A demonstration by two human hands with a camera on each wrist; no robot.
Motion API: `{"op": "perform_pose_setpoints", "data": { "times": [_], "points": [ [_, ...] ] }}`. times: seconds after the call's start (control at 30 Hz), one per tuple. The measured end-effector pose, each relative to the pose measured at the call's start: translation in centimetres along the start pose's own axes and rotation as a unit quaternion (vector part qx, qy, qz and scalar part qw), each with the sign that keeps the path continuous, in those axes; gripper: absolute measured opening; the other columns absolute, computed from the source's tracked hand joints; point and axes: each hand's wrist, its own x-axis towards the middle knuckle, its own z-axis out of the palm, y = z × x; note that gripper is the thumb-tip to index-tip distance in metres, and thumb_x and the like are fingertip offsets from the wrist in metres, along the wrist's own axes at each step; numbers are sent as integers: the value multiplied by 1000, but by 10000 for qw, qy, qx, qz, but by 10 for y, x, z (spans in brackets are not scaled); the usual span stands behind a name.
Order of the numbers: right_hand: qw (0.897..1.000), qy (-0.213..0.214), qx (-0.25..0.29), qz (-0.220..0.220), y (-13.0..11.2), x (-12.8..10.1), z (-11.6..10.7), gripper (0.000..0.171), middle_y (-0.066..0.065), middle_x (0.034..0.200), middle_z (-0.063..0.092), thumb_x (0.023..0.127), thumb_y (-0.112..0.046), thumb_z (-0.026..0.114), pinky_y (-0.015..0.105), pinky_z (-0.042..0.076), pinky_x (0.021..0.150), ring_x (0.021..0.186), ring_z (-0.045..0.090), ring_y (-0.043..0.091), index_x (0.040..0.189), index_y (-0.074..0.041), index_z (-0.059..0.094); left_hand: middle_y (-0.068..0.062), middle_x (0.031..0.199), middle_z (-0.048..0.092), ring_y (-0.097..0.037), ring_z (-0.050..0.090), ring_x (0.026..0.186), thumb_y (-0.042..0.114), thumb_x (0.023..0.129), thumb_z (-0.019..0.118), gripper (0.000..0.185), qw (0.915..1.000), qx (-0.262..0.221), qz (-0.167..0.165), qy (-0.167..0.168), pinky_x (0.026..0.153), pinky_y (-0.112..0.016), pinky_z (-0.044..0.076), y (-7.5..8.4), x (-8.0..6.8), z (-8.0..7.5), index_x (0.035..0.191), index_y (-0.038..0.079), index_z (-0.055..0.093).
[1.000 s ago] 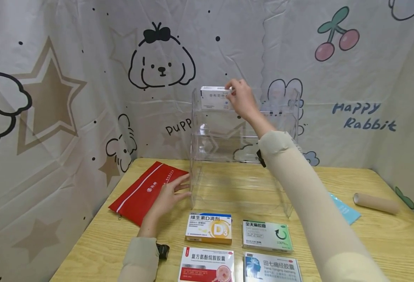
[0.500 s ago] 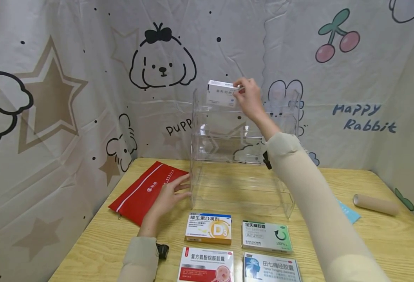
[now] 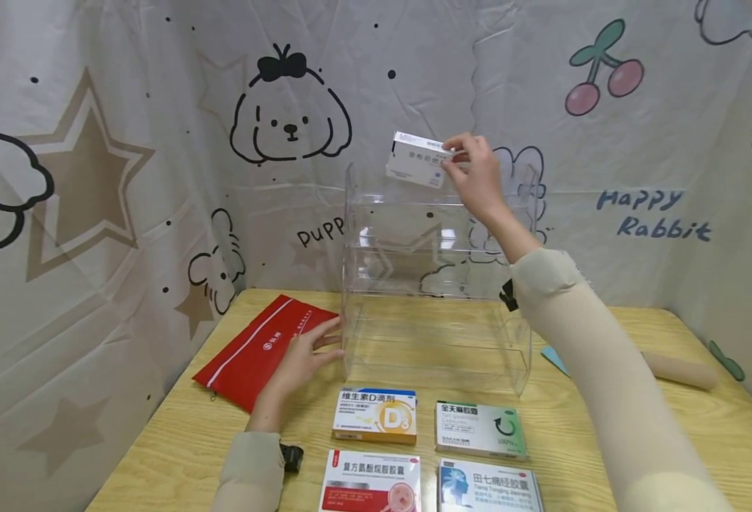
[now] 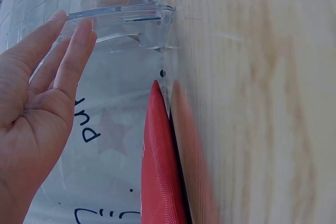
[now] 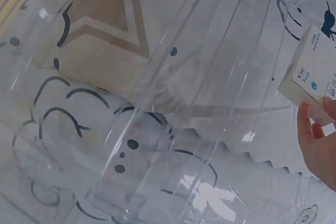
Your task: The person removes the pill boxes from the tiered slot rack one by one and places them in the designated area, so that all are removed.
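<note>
My right hand [image 3: 474, 174] pinches a small white cardboard medicine box with blue print [image 3: 419, 159] by its right end, thumb and fingertips curled on the narrow edge, and holds it tilted in the air just above the top tier of the clear acrylic stepped shelf rack [image 3: 436, 277]. The box looks light and stiff enough for a two-finger hold, though thin card like this would likely dent if I squeezed hard; gripping the short end leaves the long faces free. The rack's smooth plastic seems slippery and easy to nudge, so my left hand [image 3: 302, 355] lies open on the wooden desk [image 3: 177, 441], fingers straight, tips against the rack's lower left corner and palm beside the red flat zip pouch [image 3: 257, 347]. Whether those fingertips truly press the wall or only sit beside it I can't tell for sure from the left wrist view. Four more medicine boxes [image 3: 376, 416] lie flat in front of the rack.
</note>
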Motion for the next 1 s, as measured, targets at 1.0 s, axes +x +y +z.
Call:
{"op": "perform_pose_setpoints", "data": {
  "times": [1.0],
  "points": [
    [9966, -497, -515, -407, 39, -114, -89, 26, 16, 112, 54, 94, -4, 62, -4, 42, 84, 99, 49, -13, 120, 2, 59, -19, 147, 49, -38, 58, 127, 4, 90, 67, 63, 9999, -49, 113, -33, 100, -44, 54, 0, 0, 1, 148, 10, 43]
  ]
}}
